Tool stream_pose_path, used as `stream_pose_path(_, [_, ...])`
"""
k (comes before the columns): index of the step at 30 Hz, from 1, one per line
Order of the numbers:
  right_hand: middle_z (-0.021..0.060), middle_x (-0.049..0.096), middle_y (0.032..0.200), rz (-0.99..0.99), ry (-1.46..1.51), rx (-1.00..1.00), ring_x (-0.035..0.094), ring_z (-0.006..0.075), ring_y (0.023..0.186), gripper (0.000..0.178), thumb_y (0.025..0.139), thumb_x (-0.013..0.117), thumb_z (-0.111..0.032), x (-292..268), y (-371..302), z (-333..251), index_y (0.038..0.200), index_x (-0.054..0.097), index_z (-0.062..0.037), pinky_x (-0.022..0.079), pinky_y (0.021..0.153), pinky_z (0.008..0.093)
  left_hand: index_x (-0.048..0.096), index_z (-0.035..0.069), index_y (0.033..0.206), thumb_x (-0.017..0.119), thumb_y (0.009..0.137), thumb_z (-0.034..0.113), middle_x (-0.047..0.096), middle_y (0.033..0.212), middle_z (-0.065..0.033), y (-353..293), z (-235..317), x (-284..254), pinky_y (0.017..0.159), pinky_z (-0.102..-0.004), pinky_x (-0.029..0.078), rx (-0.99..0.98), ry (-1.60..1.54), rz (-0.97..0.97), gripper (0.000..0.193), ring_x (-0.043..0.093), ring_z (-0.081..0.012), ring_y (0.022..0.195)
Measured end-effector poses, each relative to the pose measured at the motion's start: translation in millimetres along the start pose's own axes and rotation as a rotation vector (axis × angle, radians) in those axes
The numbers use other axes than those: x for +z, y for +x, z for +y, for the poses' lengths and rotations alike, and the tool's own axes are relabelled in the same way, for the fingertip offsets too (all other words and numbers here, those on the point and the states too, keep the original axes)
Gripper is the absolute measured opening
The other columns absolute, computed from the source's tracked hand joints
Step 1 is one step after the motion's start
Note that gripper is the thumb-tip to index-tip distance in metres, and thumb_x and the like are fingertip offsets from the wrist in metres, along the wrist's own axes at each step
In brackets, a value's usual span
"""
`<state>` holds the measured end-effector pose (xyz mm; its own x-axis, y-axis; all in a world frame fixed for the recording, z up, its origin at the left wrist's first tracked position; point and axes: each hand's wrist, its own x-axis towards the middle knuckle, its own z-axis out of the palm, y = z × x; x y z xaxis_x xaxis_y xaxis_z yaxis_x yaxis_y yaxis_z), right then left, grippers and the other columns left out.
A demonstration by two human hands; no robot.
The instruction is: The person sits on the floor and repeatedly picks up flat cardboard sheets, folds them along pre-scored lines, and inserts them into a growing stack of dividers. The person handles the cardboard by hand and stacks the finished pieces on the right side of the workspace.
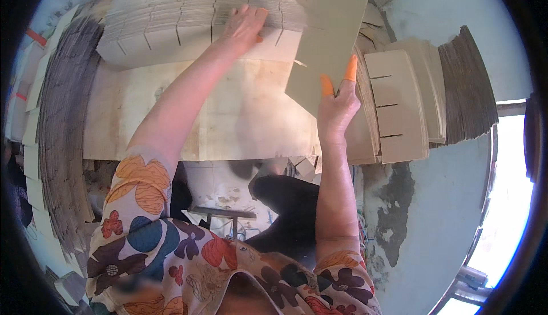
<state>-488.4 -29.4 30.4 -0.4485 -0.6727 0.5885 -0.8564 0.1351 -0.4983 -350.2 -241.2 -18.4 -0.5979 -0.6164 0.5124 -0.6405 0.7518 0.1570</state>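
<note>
My right hand [338,109] grips the lower edge of a large greenish-grey cardboard sheet [334,35], which is held up and tilted. Orange finger covers show on two of its fingertips. Farther left, my left hand [242,29] rests on a long stack of slotted cardboard strips [165,27] at the back of the table. Its fingers are apart, with orange covers at the tips of some. The raised sheet hides the right end of that stack.
Slotted cardboard pieces [397,106] lean at the table's right, beside a darker stack [468,87]. A tall cardboard stack [63,132] borders the left. The pale wooden tabletop [200,109] lies between. Below are a metal stool frame [222,213] and my dark-clothed legs.
</note>
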Motion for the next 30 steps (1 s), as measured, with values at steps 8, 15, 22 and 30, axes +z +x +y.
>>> stream_pose_path(8, [0.0143,0.065,0.078,-0.056,-0.024,0.100,0.051,0.0166,0.054,0.075,0.084,0.070,-0.007,-11,1,-8,0.147,0.030,-0.0128,0.048,0.055,0.0288,0.061,0.006,0.079,0.060,0.074,0.004,0.063,0.079,-0.0074,1,-15,4,0.072,-0.0366,0.050,0.100,-0.078,-0.003,0.005,0.058,-0.0250,0.088])
stream_pose_path(15, [0.0141,0.065,0.081,0.000,0.043,-0.041,0.053,0.0186,0.054,0.073,0.086,0.067,-0.008,-10,-1,-9,0.147,0.030,-0.0188,0.049,0.054,0.0307,0.061,0.007,0.082,0.060,0.073,0.004,0.060,0.077,-0.0066,-33,13,-9,0.068,-0.0353,0.051,0.297,-0.148,0.012,0.009,0.059,-0.0236,0.085])
stream_pose_path(22, [0.0153,0.066,0.090,-0.098,-0.008,-0.055,0.061,0.0265,0.059,0.072,0.088,0.063,-0.009,-10,-5,-7,0.148,0.025,-0.0185,0.050,0.051,0.0356,0.060,0.003,0.079,0.060,0.070,0.000,0.059,0.075,-0.0069,-52,46,-26,0.067,-0.0329,0.052,0.422,-0.115,0.058,0.009,0.060,-0.0218,0.083])
stream_pose_path(30, [0.0173,0.058,0.116,-0.279,-0.065,-0.093,0.063,0.0335,0.068,0.075,0.086,0.060,-0.007,0,-11,-4,0.149,0.019,-0.0158,0.053,0.056,0.0401,0.059,0.002,0.077,0.060,0.070,0.003,0.057,0.074,-0.0072,-58,77,-65,0.063,-0.0334,0.051,0.457,-0.177,0.102,0.008,0.057,-0.0223,0.077])
